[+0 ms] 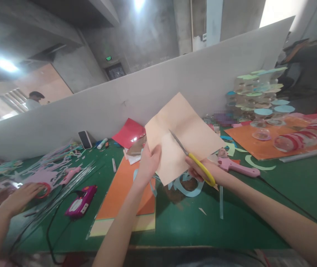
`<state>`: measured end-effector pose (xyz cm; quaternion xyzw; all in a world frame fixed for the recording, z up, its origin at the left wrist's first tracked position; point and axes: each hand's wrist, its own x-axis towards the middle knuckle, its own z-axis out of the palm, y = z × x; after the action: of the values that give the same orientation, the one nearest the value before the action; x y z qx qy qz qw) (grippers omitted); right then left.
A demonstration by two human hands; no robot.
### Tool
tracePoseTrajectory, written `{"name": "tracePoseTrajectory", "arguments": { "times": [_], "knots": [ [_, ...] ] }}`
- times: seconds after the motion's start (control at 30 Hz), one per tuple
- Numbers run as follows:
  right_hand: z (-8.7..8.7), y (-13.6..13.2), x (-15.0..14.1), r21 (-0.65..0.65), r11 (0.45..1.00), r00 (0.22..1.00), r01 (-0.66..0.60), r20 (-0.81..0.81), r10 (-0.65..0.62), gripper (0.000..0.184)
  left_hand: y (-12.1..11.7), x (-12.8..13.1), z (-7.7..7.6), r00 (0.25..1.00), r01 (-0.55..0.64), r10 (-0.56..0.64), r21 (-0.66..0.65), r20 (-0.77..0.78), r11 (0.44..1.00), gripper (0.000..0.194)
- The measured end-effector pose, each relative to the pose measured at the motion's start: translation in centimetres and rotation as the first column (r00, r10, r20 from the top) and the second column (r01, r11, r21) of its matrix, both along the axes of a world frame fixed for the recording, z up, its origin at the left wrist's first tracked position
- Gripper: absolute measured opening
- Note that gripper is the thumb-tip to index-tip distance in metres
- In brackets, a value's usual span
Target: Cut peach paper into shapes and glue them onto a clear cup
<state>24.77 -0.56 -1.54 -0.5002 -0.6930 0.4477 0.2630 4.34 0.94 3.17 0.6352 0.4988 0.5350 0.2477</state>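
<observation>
The left hand (150, 161) pinches a cream paper sheet (186, 126) by its near-left edge; the right hand (197, 173) grips yellow-handled scissors (193, 158), blades over the sheet between both hands. Below the left hand on the worktop (175, 230), a clear sleeve (89, 231) holds an orange sheet (127, 196). Well right of the right hand stand clear cups (261, 124) topped with paper discs (263, 111), their contents too blurred to tell.

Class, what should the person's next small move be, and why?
Perhaps steady the cream paper with the left hand before any snip: that hand pinches its left side, and the yellow-handled scissors in the right hand reach across its middle.
</observation>
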Motion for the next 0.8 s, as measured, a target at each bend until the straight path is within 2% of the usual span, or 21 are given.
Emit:
{"name": "tracePoseTrajectory", "arguments": {
  "times": [0.17, 0.43, 0.6, 0.7, 0.8],
  "knots": [
    [-0.1, -0.1, 0.2, -0.038, 0.999, 1.0, 0.009, 0.018, -0.008, 0.07, -0.1, 0.0, -0.1, 1.0, 0.013, -0.013, -0.036, 0.003, 0.999, 0.04],
    [-0.8, 0.2, 0.1, -0.009, 0.997, 0.997, 0.082, 0.012, -0.082, 0.076, -0.5, 0.1, -0.1, 0.999, 0.046, -0.047, -0.094, -0.013, 0.994, 0.04],
    [-1.2, 0.3, 0.2, -0.07, 0.988, 0.99, 0.137, 0.027, -0.135, 0.068, -0.6, 0.2, 0.1, 0.997, 0.074, -0.076, -0.113, -0.011, 0.991, 0.042],
    [-1.4, 0.4, -0.1, -0.072, 0.984, 0.986, 0.164, -0.007, -0.165, 0.061, -0.9, 0.3, 0.1, 0.992, 0.118, -0.124, -0.153, -0.029, 0.981, 0.044],
    [-1.3, 0.4, -0.6, -0.053, 0.981, 0.982, 0.189, -0.017, -0.19, 0.059, -1.0, 0.3, 0.0, 0.992, 0.106, -0.116, -0.151, -0.056, 0.983, 0.044]
  ]
}}
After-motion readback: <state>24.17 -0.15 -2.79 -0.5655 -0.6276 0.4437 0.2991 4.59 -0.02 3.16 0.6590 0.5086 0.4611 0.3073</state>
